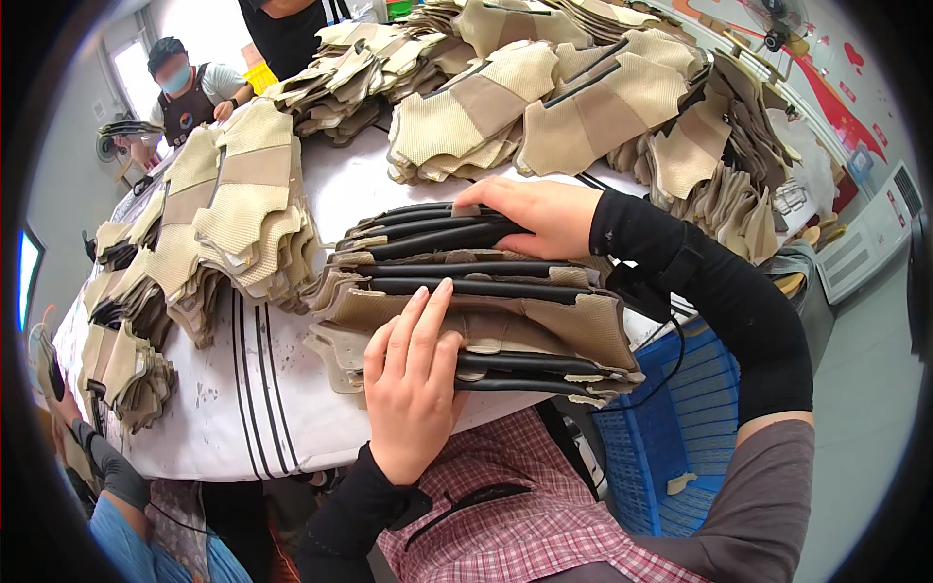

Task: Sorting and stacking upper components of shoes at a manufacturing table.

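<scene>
A fanned stack of beige mesh pieces with black trim (505,311) lies at the near edge of a white table (243,408). My left hand (413,384) rests flat on the stack's near side, fingers pointing away from me. My right hand (535,216) lies on the far side of the same stack, fingers curled over its top edge. Both arms wear black sleeves. Neither hand lifts anything off the table.
Several more piles of the same beige pieces (243,204) (583,97) cover the table. A blue plastic crate (671,437) stands on the floor to my right. Another person's gloved hand (112,466) is at the lower left, and a masked person (190,87) works at the far end.
</scene>
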Tool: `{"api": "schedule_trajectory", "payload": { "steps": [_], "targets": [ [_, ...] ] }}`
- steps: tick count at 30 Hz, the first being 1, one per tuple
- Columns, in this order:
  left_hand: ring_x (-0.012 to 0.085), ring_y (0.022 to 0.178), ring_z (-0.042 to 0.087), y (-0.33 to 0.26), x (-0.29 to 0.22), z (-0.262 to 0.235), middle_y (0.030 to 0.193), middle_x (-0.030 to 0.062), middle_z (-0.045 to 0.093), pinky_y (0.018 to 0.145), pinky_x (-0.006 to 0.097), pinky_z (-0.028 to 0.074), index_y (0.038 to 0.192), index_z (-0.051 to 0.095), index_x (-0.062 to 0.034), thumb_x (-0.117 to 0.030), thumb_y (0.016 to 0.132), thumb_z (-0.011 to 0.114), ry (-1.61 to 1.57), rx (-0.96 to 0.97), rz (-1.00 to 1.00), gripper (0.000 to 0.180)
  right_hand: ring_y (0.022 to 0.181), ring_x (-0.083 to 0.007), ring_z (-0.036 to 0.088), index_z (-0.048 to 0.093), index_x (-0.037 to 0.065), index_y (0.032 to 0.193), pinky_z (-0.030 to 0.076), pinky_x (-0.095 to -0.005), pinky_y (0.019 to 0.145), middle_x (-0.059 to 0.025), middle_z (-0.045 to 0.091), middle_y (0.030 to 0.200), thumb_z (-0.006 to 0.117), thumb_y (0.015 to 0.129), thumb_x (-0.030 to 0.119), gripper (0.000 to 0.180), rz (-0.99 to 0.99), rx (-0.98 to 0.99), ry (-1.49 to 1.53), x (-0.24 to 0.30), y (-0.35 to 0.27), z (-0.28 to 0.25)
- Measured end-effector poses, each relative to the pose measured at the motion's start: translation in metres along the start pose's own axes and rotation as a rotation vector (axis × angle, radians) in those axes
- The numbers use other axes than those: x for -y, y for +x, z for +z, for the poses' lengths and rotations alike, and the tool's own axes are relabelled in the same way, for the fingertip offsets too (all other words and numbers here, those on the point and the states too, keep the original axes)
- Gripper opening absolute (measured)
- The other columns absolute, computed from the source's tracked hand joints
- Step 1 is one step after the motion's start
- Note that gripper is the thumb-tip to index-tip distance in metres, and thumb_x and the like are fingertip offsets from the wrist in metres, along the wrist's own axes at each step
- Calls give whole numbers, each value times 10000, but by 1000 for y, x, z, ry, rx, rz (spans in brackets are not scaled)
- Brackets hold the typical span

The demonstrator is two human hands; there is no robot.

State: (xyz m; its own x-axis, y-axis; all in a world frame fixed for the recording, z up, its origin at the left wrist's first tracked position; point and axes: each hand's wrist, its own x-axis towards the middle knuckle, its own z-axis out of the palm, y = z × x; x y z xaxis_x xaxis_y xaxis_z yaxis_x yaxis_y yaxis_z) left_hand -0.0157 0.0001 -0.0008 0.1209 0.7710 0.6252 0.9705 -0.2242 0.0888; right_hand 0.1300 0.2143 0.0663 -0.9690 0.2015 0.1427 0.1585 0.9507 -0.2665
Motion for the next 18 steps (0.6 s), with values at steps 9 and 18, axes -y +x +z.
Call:
{"api": "schedule_trajectory", "payload": {
  "steps": [9, 18],
  "targets": [
    [301, 1275, 399, 7, -3, -1, 1383, 145, 423, 1022, 414, 289, 851, 529, -68, -59, 571, 687, 53, 5, -36, 323, 1091, -342, 551, 355, 20, 1333, 461, -379, 920, -176, 496, 1256, 663, 782, 106, 638, 21, 6, 35, -2, -1, 2],
    [333, 1303, 363, 9, 1, -3, 1390, 204, 381, 1079, 458, 263, 1018, 517, -41, -91, 582, 714, 11, 16, 24, 481, 1110, -363, 545, 202, 11, 1435, 442, -367, 947, -214, 495, 1274, 699, 755, 102, 848, 71, -5, 165, -9, -7, 1]
  ]
}}
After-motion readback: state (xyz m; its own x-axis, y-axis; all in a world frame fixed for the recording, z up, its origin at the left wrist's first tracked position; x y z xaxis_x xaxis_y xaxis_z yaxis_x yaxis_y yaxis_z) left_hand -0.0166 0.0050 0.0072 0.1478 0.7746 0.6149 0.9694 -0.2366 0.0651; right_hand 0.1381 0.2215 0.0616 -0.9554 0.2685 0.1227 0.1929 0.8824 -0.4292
